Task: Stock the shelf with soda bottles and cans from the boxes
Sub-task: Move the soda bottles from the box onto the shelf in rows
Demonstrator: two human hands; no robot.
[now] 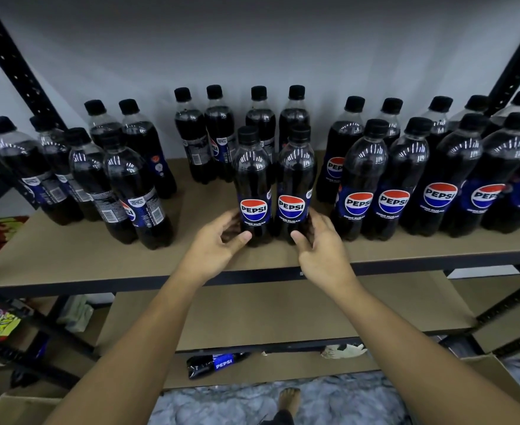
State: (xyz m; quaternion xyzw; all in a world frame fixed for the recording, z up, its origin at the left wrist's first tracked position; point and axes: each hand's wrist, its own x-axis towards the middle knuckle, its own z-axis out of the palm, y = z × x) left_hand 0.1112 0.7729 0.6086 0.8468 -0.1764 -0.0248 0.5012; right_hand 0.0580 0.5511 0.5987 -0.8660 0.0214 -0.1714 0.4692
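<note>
Left hand (220,240) is gripping the left Pepsi bottle (252,185), right hand (320,243) is clasping the right Pepsi bottle (295,182), both standing upright, side by side, on the shelf (68,256).

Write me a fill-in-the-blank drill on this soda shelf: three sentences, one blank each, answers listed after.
1. The left front bottle, gripped by the left hand, and the right front bottle, gripped by the right hand, both have ____ caps.
2. Their labels read PEPSI ZERO ____.
3. On the bottom shelf, a lone bottle lies on its ____.

Missing words: black; SUGAR; side.
</note>
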